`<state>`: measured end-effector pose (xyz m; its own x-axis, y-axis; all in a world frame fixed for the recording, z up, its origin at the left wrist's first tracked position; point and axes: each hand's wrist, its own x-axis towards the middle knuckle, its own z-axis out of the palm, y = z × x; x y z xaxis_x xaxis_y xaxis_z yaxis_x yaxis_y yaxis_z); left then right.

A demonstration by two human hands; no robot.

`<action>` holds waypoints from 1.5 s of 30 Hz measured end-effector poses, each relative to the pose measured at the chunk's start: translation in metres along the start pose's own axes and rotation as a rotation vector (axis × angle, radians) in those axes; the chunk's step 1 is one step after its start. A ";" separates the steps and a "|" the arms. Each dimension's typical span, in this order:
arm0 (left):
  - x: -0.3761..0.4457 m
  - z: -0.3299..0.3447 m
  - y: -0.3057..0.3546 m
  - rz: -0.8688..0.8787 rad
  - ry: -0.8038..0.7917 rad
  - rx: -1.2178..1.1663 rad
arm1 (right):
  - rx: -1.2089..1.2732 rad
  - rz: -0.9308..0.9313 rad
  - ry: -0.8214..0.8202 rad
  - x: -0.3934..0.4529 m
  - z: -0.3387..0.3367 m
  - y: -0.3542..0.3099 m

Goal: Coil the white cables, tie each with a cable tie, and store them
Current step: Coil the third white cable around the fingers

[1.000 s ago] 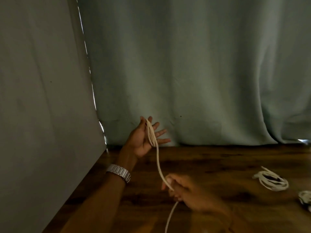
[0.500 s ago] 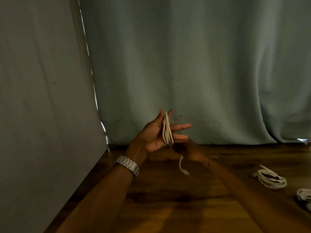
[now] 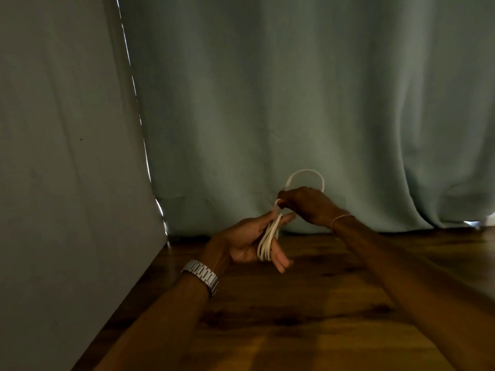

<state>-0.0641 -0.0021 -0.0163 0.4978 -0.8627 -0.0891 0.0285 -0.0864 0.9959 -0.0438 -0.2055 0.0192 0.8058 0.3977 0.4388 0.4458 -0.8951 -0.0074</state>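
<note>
A dark wooden surface (image 3: 308, 317) with a streaky grain fills the lower part of the view, lit unevenly, with a brighter amber patch near the bottom edge. Behind it hangs a pale green curtain (image 3: 294, 103) in soft folds, its hem meeting the surface. To the left stands a plain grey panel (image 3: 59, 156) (thin slivers of daylight show along the gap between it and the curtain).

Above the surface, the left hand (image 3: 246, 243) is held palm up with fingers stretched out, and the white cable (image 3: 267, 243) is wound in several loops around them. The right hand (image 3: 308, 204), just above, has its fingers curled, pinching the cable where it leaves the coil; a loop of cable arches over this hand. A metal watch (image 3: 202, 275) sits on the left wrist, a thin bracelet (image 3: 341, 218) on the right.
</note>
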 end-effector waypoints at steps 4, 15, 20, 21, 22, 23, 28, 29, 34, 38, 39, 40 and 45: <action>0.009 -0.001 -0.006 -0.083 0.114 -0.024 | 0.064 -0.030 0.005 0.003 -0.007 -0.007; 0.019 -0.014 -0.014 0.166 0.529 -0.340 | 0.356 0.237 0.093 -0.026 -0.021 -0.057; 0.022 -0.011 -0.012 0.233 0.520 -0.365 | 0.590 0.342 0.050 -0.055 -0.011 -0.077; 0.022 -0.009 -0.010 0.240 0.516 -0.394 | 0.632 0.348 0.036 -0.060 -0.006 -0.081; 0.021 -0.009 -0.008 0.253 0.522 -0.430 | 0.686 0.348 0.015 -0.066 -0.002 -0.085; 0.021 -0.009 -0.005 0.269 0.538 -0.472 | 0.735 0.334 -0.014 -0.071 0.002 -0.089; 0.020 -0.016 0.004 0.369 0.453 -0.685 | 0.764 0.191 -0.131 -0.088 0.034 -0.097; 0.017 -0.014 0.006 0.387 0.420 -0.696 | 0.759 0.174 -0.162 -0.087 0.041 -0.094; 0.010 -0.006 0.006 0.400 0.318 -0.626 | 0.592 0.044 -0.284 -0.077 0.052 -0.073; 0.009 0.000 0.008 0.343 0.263 -0.514 | 0.444 -0.042 -0.306 -0.062 0.046 -0.056; 0.009 0.001 0.007 0.330 0.248 -0.488 | 0.447 -0.033 -0.298 -0.058 0.043 -0.053; 0.008 0.001 0.006 0.323 0.233 -0.463 | 0.468 -0.007 -0.285 -0.052 0.038 -0.050; 0.004 0.001 0.005 0.286 0.199 -0.300 | 0.501 0.115 -0.302 -0.035 0.015 -0.033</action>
<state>-0.0625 -0.0062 -0.0119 0.6782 -0.7158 0.1663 0.1006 0.3146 0.9439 -0.0809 -0.1868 -0.0089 0.9022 0.4094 0.1360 0.4198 -0.7605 -0.4954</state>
